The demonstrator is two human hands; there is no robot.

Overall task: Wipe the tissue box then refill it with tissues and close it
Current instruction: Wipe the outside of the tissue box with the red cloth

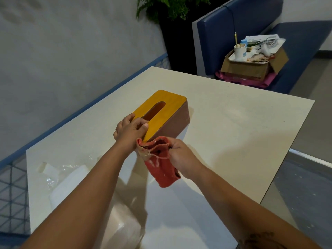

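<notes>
Your left hand [130, 131] grips the tissue box [170, 108] at frame centre; your right hand [181, 157], just lower right, pinches the cloth [161, 169].

Two hands: the left hand [128, 131] grips one yellow-lidded tissue box [161, 115], and the right hand [181, 157] holds one red cloth [161, 164]. Left of the left forearm lies one plastic-wrapped tissue pack [71, 178]. Far beyond both hands are one cardboard box [248, 69], one white tray [251, 62], one cup [239, 52] and one potted plant [172, 8].
</notes>
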